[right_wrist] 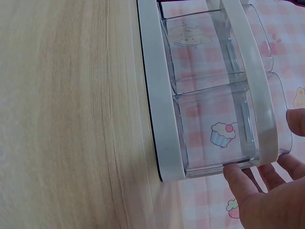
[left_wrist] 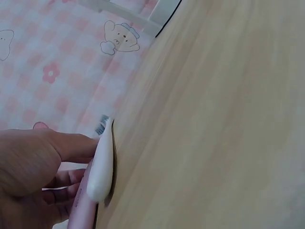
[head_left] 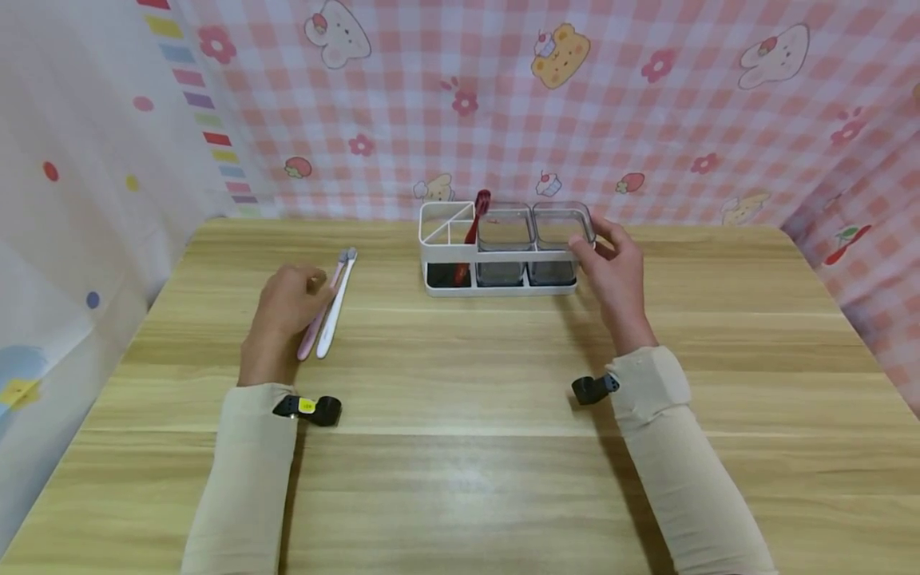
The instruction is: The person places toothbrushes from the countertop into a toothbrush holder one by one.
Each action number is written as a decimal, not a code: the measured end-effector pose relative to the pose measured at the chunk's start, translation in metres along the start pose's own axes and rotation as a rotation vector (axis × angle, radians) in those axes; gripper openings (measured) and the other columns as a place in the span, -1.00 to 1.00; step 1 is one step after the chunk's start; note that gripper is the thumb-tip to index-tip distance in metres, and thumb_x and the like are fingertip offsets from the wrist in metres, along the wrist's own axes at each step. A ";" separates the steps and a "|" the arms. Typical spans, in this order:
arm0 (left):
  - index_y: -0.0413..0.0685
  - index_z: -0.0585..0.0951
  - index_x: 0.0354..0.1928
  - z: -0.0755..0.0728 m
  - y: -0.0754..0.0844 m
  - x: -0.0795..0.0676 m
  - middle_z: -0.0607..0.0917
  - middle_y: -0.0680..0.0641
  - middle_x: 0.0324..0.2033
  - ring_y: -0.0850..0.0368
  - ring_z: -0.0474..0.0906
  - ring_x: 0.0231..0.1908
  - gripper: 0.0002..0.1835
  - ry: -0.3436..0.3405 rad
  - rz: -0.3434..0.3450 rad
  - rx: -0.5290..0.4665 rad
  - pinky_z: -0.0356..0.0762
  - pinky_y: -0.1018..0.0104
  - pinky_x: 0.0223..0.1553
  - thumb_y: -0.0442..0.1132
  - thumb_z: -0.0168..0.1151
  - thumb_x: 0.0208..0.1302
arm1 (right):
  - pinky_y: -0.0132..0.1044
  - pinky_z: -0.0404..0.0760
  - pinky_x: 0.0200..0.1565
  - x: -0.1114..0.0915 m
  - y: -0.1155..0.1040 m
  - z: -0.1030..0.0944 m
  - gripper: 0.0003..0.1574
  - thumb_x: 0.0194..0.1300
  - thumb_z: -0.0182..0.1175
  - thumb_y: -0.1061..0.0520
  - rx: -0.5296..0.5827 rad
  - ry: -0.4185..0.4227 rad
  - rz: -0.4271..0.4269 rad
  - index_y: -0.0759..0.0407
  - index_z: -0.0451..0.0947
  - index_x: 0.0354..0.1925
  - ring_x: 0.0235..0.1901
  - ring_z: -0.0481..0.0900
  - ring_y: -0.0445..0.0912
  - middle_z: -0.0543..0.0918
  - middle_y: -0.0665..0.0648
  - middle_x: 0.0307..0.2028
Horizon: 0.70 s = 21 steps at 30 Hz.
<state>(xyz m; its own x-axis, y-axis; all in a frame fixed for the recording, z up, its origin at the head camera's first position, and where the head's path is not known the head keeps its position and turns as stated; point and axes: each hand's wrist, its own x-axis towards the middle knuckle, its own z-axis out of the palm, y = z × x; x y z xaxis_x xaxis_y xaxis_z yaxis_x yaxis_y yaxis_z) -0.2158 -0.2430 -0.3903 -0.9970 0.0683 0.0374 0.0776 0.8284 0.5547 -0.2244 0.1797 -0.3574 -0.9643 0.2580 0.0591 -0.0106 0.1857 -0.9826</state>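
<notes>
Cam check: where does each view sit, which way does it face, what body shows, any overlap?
Head: worn on the head, facing forward and down over the table; left hand, right hand and both sleeves show.
Left wrist: on that wrist, facing the white toothbrush and pink toothbrush, patterned cloth behind; the left hand shows at the left edge.
Right wrist: on that wrist, facing the white rack and transparent cups; the right hand shows lower right.
Shared: head and right wrist both see the cups.
</notes>
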 end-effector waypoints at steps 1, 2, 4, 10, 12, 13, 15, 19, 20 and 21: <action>-0.45 0.57 0.17 0.000 0.001 0.000 0.66 -0.46 -0.01 -0.35 0.55 0.01 -0.58 -0.007 -0.003 -0.004 0.45 -0.19 0.09 -0.27 0.19 0.39 | -0.20 0.59 0.14 0.000 0.000 0.000 -0.34 0.41 0.26 0.05 0.001 0.000 0.000 0.12 0.42 0.41 0.24 0.42 0.04 0.44 0.14 0.34; -0.44 0.59 0.14 0.000 0.002 0.000 0.68 -0.44 -0.04 -0.32 0.58 -0.04 -0.60 -0.012 -0.006 -0.004 0.49 -0.17 0.04 -0.27 0.17 0.39 | -0.20 0.59 0.14 0.000 0.000 0.000 -0.34 0.41 0.26 0.05 0.001 0.000 0.001 0.12 0.42 0.41 0.24 0.42 0.05 0.44 0.14 0.34; -0.43 0.61 0.12 0.000 0.005 0.000 0.70 -0.40 -0.08 -0.29 0.60 -0.08 -0.62 -0.016 -0.014 0.006 0.52 -0.13 -0.01 -0.29 0.16 0.38 | -0.20 0.59 0.14 0.000 0.000 0.000 -0.34 0.41 0.26 0.05 0.002 0.000 0.001 0.11 0.42 0.41 0.24 0.42 0.04 0.44 0.13 0.34; -0.35 0.66 0.07 0.001 0.013 -0.001 0.73 -0.34 -0.13 -0.22 0.63 -0.15 -0.67 0.005 -0.046 0.008 0.57 -0.07 -0.09 -0.33 0.19 0.33 | -0.18 0.57 0.18 0.000 -0.002 0.001 -0.33 0.42 0.26 0.04 -0.005 -0.002 0.018 0.09 0.40 0.43 0.27 0.41 0.05 0.42 0.13 0.36; -0.32 0.68 0.06 0.002 0.014 -0.002 0.74 -0.31 -0.14 -0.19 0.63 -0.17 -0.67 0.014 -0.061 -0.005 0.57 -0.03 -0.12 -0.34 0.19 0.31 | -0.18 0.57 0.18 -0.001 -0.002 0.001 -0.33 0.42 0.26 0.04 -0.008 0.000 0.020 0.09 0.40 0.43 0.27 0.41 0.05 0.43 0.13 0.36; -0.31 0.69 0.05 0.002 0.014 -0.002 0.75 -0.29 -0.16 -0.17 0.63 -0.20 -0.67 0.020 -0.067 -0.011 0.57 -0.01 -0.14 -0.34 0.20 0.30 | -0.19 0.58 0.18 -0.001 -0.002 0.001 -0.33 0.42 0.26 0.05 -0.008 0.002 0.020 0.10 0.40 0.43 0.26 0.41 0.04 0.43 0.13 0.36; -0.30 0.70 0.06 0.002 0.015 -0.002 0.75 -0.26 -0.17 -0.14 0.61 -0.23 -0.66 0.029 -0.073 -0.030 0.56 0.03 -0.17 -0.33 0.19 0.30 | -0.20 0.58 0.17 -0.002 -0.003 0.001 -0.34 0.43 0.26 0.06 -0.007 0.004 0.018 0.10 0.41 0.42 0.26 0.42 0.04 0.43 0.13 0.35; -0.26 0.70 0.08 0.002 0.015 -0.002 0.74 -0.24 -0.18 -0.11 0.59 -0.24 -0.63 0.049 -0.062 -0.083 0.53 0.08 -0.20 -0.33 0.13 0.28 | -0.21 0.59 0.15 -0.002 -0.003 0.001 -0.35 0.42 0.26 0.08 0.001 0.007 0.016 0.12 0.42 0.41 0.24 0.43 0.04 0.44 0.14 0.34; -0.26 0.70 0.08 0.002 0.015 -0.002 0.74 -0.25 -0.17 -0.12 0.59 -0.23 -0.63 0.052 -0.059 -0.103 0.53 0.09 -0.19 -0.33 0.11 0.29 | -0.21 0.59 0.15 -0.002 -0.003 0.001 -0.35 0.43 0.26 0.08 0.003 0.007 0.016 0.12 0.42 0.41 0.23 0.43 0.03 0.44 0.14 0.34; -0.26 0.70 0.08 0.002 0.015 -0.002 0.74 -0.25 -0.17 -0.12 0.59 -0.23 -0.63 0.055 -0.054 -0.118 0.53 0.09 -0.18 -0.33 0.10 0.29 | -0.21 0.59 0.15 -0.002 -0.003 0.001 -0.35 0.42 0.26 0.08 0.005 0.007 0.015 0.12 0.42 0.41 0.23 0.44 0.03 0.44 0.14 0.34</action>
<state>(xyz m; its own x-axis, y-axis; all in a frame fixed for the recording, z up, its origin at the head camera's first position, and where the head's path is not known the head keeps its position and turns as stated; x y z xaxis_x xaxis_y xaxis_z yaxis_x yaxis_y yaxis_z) -0.2129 -0.2299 -0.3834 -0.9988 -0.0080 0.0480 0.0252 0.7591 0.6505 -0.2227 0.1779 -0.3549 -0.9624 0.2675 0.0461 0.0022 0.1775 -0.9841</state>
